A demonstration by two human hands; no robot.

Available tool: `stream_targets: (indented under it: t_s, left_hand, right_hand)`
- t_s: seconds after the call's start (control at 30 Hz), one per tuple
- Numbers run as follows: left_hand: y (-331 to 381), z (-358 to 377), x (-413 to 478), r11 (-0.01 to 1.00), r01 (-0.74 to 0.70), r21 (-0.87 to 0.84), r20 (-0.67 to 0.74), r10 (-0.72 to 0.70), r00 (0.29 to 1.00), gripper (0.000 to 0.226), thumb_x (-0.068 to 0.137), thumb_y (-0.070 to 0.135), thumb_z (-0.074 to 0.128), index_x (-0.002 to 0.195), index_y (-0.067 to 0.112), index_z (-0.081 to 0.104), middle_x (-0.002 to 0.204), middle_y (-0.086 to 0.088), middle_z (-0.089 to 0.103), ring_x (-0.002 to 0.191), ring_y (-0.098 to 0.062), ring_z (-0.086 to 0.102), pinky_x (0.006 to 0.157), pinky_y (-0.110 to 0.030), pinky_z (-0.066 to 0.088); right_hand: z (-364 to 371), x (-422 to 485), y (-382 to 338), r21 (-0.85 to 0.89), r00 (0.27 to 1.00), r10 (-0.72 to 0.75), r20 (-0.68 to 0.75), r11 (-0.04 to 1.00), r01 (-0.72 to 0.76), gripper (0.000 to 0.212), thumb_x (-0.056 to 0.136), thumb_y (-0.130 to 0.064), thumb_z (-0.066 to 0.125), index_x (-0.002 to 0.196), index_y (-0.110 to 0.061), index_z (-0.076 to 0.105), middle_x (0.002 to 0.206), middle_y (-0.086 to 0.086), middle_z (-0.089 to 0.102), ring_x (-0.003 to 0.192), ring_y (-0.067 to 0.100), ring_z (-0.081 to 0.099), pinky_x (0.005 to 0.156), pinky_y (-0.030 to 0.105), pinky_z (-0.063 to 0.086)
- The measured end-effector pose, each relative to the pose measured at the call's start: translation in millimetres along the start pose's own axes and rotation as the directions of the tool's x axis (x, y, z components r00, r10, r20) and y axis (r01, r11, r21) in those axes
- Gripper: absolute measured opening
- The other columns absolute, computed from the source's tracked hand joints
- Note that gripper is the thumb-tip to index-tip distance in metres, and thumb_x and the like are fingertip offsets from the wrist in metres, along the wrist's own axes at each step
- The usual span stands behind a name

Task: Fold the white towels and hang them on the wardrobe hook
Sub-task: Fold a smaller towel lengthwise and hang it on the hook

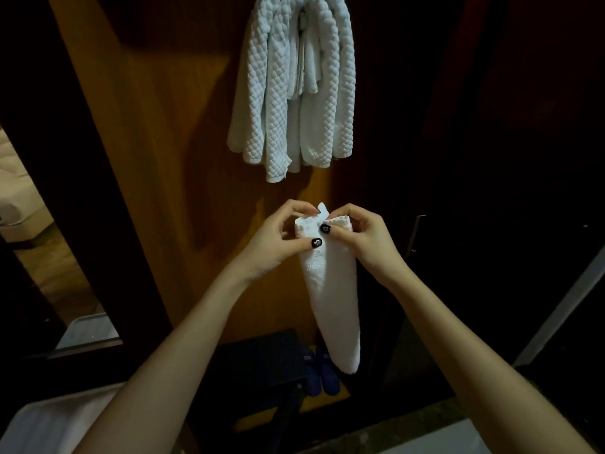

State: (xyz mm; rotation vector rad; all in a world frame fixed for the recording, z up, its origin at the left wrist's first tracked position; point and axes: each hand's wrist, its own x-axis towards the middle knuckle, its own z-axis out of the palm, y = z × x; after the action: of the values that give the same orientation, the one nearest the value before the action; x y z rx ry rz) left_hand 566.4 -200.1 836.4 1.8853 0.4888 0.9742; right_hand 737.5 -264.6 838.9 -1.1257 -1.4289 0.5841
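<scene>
Left hand (278,239) and right hand (363,237) both pinch folded white towel (330,290) top edge, forearms raised. Quilted towels (291,93) hang on wooden wardrobe panel (170,142).

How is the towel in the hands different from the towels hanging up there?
The hanging towels have a bumpy quilted pattern; the held towel looks plain and fluffy. The hanging towels drape in several wide layers high on the wood, untouched; the held towel is one narrow folded strip, pinched at its top by the left hand and right hand, dangling lower down. Both are white.
</scene>
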Motion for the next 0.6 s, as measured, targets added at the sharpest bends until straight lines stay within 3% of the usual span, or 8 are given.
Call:
stream_targets:
  t_s: [0.13,0.3,0.43,0.5,0.6]
  left_hand:
    - [-3,4,-3,0.997,-0.053,0.048,-0.071,0.056,0.996,0.031,0.080,0.005,0.070,0.096,0.030,0.061,0.093,0.017,0.063,0.091,-0.004,0.061,0.077,-0.023,0.049]
    - [2,2,-4,0.998,-0.064,0.010,-0.066,0.065,0.996,0.027,0.082,-0.006,0.066,0.095,0.017,0.060,0.088,0.004,0.062,0.076,0.001,0.059,0.068,-0.015,0.048]
    - [5,-1,-1,0.995,-0.094,0.017,-0.077,0.095,0.992,0.030,0.082,-0.005,0.066,0.095,0.019,0.056,0.087,0.004,0.061,0.077,-0.001,0.059,0.071,-0.016,0.049]
    - [4,-2,0,0.995,-0.091,0.027,-0.078,0.093,0.993,0.030,0.085,-0.004,0.064,0.097,0.021,0.054,0.087,0.004,0.061,0.078,-0.004,0.060,0.070,-0.020,0.049]
    - [0,-4,2,0.997,-0.061,0.050,-0.063,0.064,0.996,0.024,0.088,0.014,0.062,0.103,0.028,0.050,0.090,0.002,0.065,0.084,-0.012,0.063,0.072,-0.030,0.049]
  right_hand:
    - [3,-1,7,-0.036,0.999,-0.009,-0.036,0.999,0.008,0.005,0.083,-0.012,0.074,0.086,-0.012,0.071,0.088,0.001,0.068,0.086,0.013,0.064,0.081,0.034,0.051]
    - [-3,2,6,-0.065,1.000,0.024,0.000,0.998,-0.024,0.006,0.082,-0.016,0.075,0.086,-0.014,0.072,0.111,-0.004,0.065,0.114,0.005,0.057,0.099,0.034,0.047]
    - [-9,4,-7,-0.085,0.995,-0.028,0.095,0.996,0.036,0.010,0.086,-0.011,0.070,0.087,-0.002,0.066,0.090,0.003,0.067,0.084,0.008,0.062,0.076,0.022,0.050]
    - [-9,7,-11,-0.141,0.994,-0.043,0.100,0.988,0.057,0.010,0.085,-0.013,0.071,0.086,-0.004,0.067,0.085,0.003,0.065,0.080,0.009,0.060,0.072,0.022,0.047]
    - [-9,12,-13,-0.224,0.994,-0.023,0.109,0.973,0.047,0.013,0.086,-0.016,0.072,0.085,-0.004,0.068,0.078,-0.001,0.063,0.073,0.005,0.056,0.068,0.020,0.043]
